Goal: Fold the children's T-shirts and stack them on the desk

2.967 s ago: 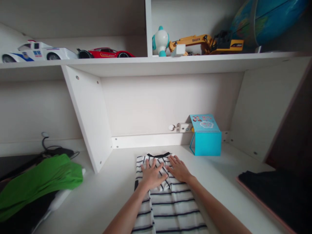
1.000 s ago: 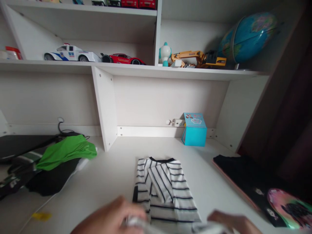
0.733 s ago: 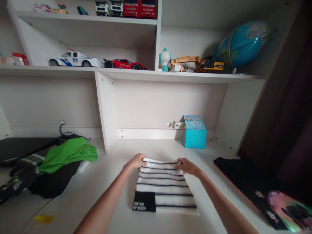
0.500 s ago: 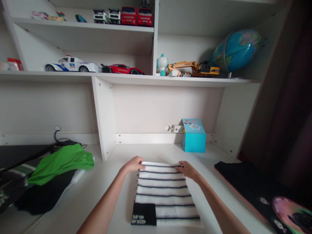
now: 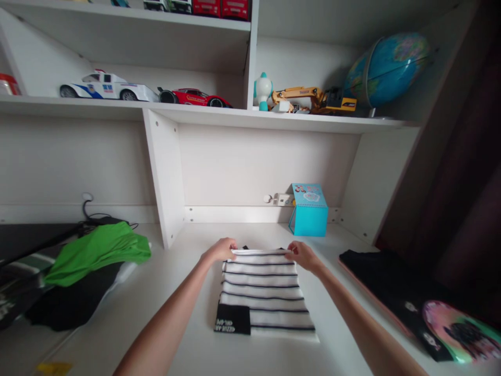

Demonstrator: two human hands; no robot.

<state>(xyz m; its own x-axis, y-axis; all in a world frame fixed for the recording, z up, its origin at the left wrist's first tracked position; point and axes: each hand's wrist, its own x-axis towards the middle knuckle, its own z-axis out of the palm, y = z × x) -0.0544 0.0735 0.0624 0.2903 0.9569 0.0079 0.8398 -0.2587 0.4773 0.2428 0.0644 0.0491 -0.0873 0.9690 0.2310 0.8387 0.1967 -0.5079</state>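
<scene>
A white shirt with black stripes [image 5: 262, 282] lies folded into a rough rectangle on the white desk, with a black lettered patch at its near left corner. My left hand [image 5: 222, 249] pinches the shirt's far left corner between thumb and fingers. At the far right corner, my right hand [image 5: 302, 254] pinches the same edge. The far edge is slightly raised between the two hands, and small black bits of cloth show just behind it.
Left lies a heap of clothes with a green garment [image 5: 99, 253] on top. Folded dark clothing [image 5: 391, 282] is at the right. A blue desk calendar [image 5: 311, 219] stands behind, under a shelf with toy vehicles and a globe [image 5: 391, 70]. Something yellow [image 5: 55, 368] shows at the bottom left.
The shirt and both hands appear slightly higher in the view, and dark cloth now shows behind the far edge. The view has tilted down a little. Both hands keep their pinch.
</scene>
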